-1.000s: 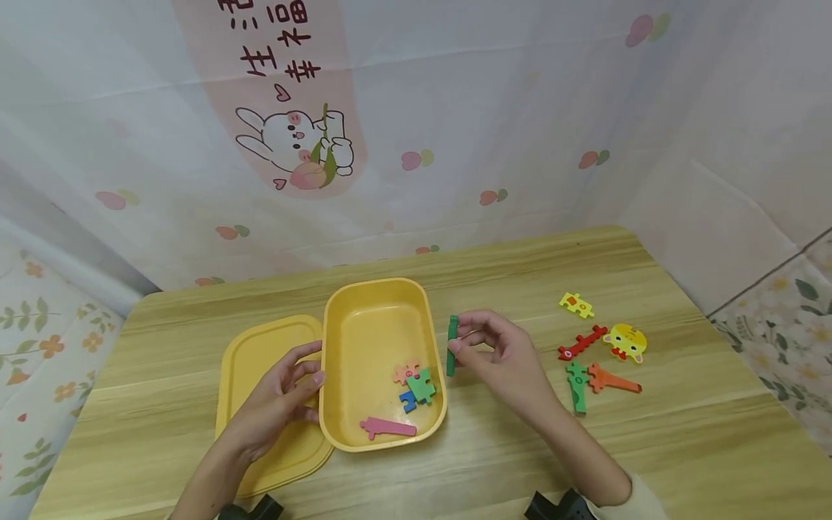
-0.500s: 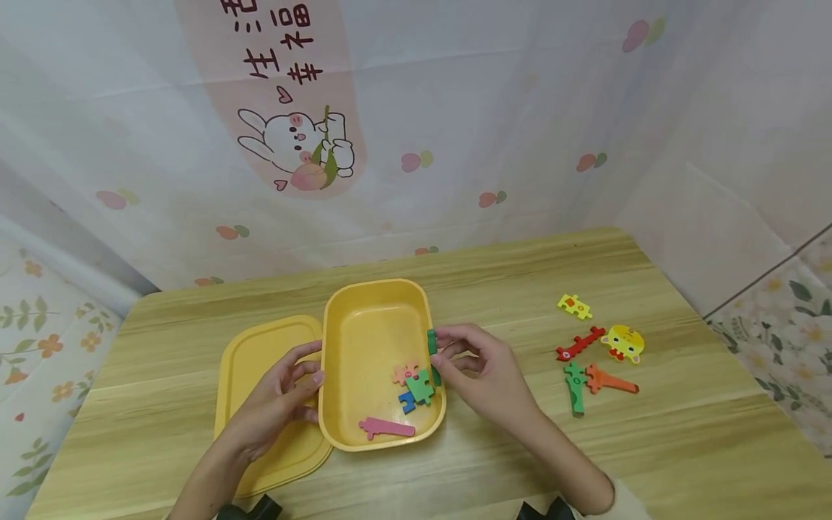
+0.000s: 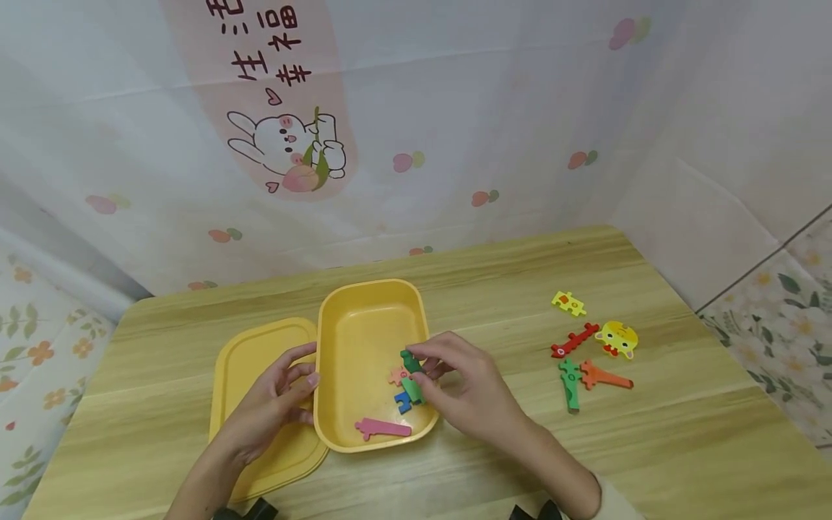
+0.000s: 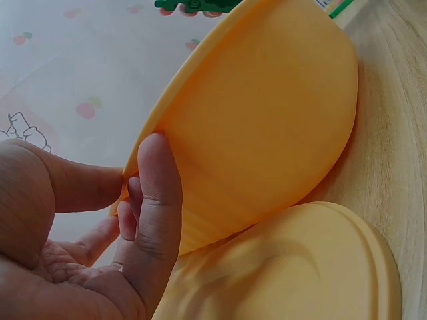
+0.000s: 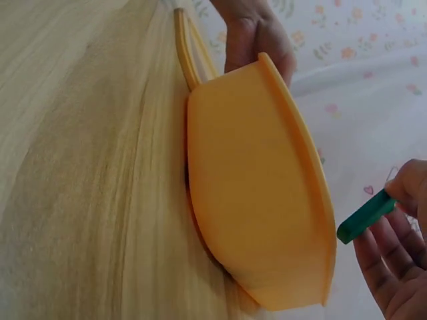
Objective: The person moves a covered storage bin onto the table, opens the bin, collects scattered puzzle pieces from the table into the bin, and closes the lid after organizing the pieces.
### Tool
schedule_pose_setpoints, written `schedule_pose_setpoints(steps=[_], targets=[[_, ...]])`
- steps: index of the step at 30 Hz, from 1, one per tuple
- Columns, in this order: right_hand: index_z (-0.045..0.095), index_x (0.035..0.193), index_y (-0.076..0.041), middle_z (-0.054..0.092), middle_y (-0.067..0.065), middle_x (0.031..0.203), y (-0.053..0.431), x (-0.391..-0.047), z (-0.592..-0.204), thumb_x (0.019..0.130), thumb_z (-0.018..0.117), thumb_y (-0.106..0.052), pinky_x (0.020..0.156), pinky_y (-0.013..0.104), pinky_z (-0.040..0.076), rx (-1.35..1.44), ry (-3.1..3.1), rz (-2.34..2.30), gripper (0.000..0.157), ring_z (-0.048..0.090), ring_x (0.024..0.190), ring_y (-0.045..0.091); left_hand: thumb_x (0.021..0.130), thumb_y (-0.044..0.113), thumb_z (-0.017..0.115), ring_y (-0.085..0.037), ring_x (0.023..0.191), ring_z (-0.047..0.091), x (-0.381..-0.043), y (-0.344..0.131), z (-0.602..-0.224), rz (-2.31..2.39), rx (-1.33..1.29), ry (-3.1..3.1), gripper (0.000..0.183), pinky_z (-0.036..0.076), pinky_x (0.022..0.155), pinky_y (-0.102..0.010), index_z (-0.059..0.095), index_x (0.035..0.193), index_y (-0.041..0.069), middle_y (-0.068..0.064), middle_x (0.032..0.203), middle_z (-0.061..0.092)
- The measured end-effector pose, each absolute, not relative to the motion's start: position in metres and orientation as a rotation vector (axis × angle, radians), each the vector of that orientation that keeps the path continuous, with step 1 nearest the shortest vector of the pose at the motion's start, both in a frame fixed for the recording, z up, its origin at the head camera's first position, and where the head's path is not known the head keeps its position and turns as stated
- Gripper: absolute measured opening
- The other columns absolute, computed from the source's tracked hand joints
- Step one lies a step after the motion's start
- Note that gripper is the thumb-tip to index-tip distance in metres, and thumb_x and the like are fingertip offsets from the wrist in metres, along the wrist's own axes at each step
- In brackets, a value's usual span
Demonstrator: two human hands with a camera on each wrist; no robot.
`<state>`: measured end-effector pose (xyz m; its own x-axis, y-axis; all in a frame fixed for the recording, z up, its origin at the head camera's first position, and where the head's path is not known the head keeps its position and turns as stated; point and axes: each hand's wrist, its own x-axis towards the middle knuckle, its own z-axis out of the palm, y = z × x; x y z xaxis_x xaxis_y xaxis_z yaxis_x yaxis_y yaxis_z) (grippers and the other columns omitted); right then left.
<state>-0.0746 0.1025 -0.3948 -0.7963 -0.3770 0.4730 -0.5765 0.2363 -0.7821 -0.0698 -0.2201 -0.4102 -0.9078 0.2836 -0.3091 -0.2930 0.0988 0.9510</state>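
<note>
Pinched between my right hand's (image 3: 477, 386) thumb and fingers is a dark green puzzle piece (image 3: 411, 361), held over the right side of a yellow plastic box (image 3: 367, 339). In the right wrist view the green piece (image 5: 365, 217) appears edge-on, above the box rim. My left hand (image 3: 276, 404) grips the box's left rim, thumb on one side and fingers on the outer wall, as the left wrist view shows. Inside the box lie a pink piece (image 3: 383, 429), a blue piece (image 3: 402, 403), a light green piece (image 3: 411, 391) and a salmon piece (image 3: 396, 376), partly covered.
A yellow lid (image 3: 250, 350) lies left of the box, partly under my left hand. To the right on the wooden table (image 3: 520, 289) are a yellow piece (image 3: 568, 303), a red piece (image 3: 575, 341), a yellow animal-head piece (image 3: 617, 339), a green piece (image 3: 570, 386) and an orange piece (image 3: 606, 375).
My right hand has carried the dark green piece leftward, from beside the box across its right rim to over the pieces inside. The left hand keeps its hold on the box.
</note>
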Motion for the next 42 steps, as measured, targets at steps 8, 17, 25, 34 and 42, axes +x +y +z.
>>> schedule_pose_setpoints(steps=[8, 17, 25, 34, 42], targets=[[0.077, 0.123, -0.012, 0.071, -0.002, 0.112, 0.096, -0.069, -0.4, 0.092, 0.079, 0.001, 0.077, 0.021, 0.06, 0.973, -2.372, 1.407, 0.034, 0.064, 0.091, 0.006, 0.11, 0.017, 0.057, -0.013, 0.099, 0.066, -0.069, -0.221, -0.412, 1.867, -0.006, 1.958, 0.067, 0.066, 0.071, -0.034, 0.021, 0.165, 0.007, -0.001, 0.124, 0.056], [0.078, 0.123, -0.014, 0.068, -0.003, 0.116, 0.094, -0.066, -0.404, 0.092, 0.077, 0.0, 0.08, 0.017, 0.058, 1.048, -2.396, 1.258, 0.034, 0.065, 0.1, 0.008, 0.11, 0.018, 0.057, -0.013, 0.099, 0.067, -0.07, -0.221, -0.414, 1.875, 0.004, 1.944, 0.067, 0.067, 0.072, -0.034, 0.02, 0.165, 0.006, -0.001, 0.124, 0.056], [0.076, 0.12, -0.013, 0.069, -0.001, 0.115, 0.1, -0.067, -0.401, 0.091, 0.079, 0.0, 0.07, 0.025, 0.06, 0.959, -2.413, 1.259, 0.032, 0.066, 0.091, 0.015, 0.11, 0.019, 0.058, -0.013, 0.1, 0.065, -0.069, -0.219, -0.412, 1.861, -0.015, 1.938, 0.067, 0.067, 0.072, -0.035, 0.021, 0.166, 0.008, -0.002, 0.123, 0.054], [0.073, 0.124, -0.011, 0.069, 0.001, 0.116, 0.112, -0.076, -0.388, 0.092, 0.081, -0.007, 0.072, 0.027, 0.065, 0.846, -2.535, 1.247, 0.033, 0.071, 0.095, 0.02, 0.11, 0.018, 0.057, -0.014, 0.101, 0.066, -0.072, -0.221, -0.409, 1.872, -0.008, 1.949, 0.067, 0.067, 0.073, -0.035, 0.021, 0.166, 0.008, -0.002, 0.127, 0.056], [0.073, 0.127, -0.011, 0.07, 0.0, 0.118, 0.12, -0.078, -0.389, 0.094, 0.08, -0.012, 0.083, 0.034, 0.066, 0.756, -2.624, 1.17, 0.034, 0.072, 0.099, 0.018, 0.11, 0.018, 0.058, -0.011, 0.101, 0.065, -0.07, -0.222, -0.413, 1.884, -0.021, 1.933, 0.067, 0.066, 0.071, -0.032, 0.022, 0.165, 0.008, 0.0, 0.124, 0.056]])
